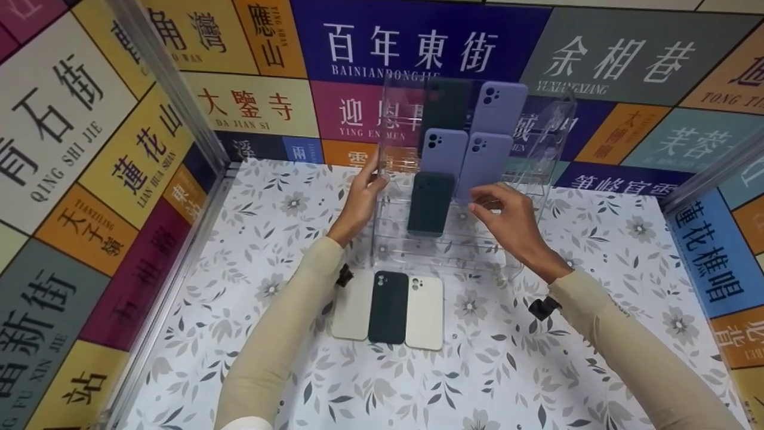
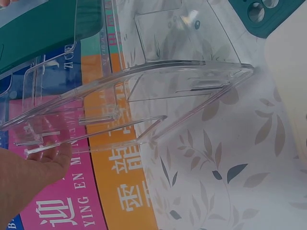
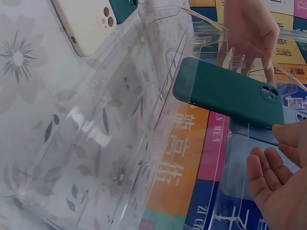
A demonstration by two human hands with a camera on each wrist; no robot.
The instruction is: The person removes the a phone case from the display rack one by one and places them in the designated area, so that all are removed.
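Note:
A clear plastic tiered display rack (image 1: 477, 239) stands upright at the back. My left hand (image 1: 361, 194) grips its left side edge, and in the left wrist view the fingers (image 2: 60, 155) show around the clear panel. On the rack are a green phone case (image 1: 431, 206) at the lower left, two purple phone cases (image 1: 444, 149) in the middle, and a dark green and a purple one (image 1: 501, 101) on top. My right hand (image 1: 510, 209) is beside the lower right purple case, its fingers loosely bent with nothing visible between them.
In front of the rack, a dark green phone case (image 1: 388, 307) lies between two cream phone cases (image 1: 425, 313) on the floral tabletop (image 1: 495, 370). Walls with coloured sign panels (image 1: 412, 36) enclose the back and both sides.

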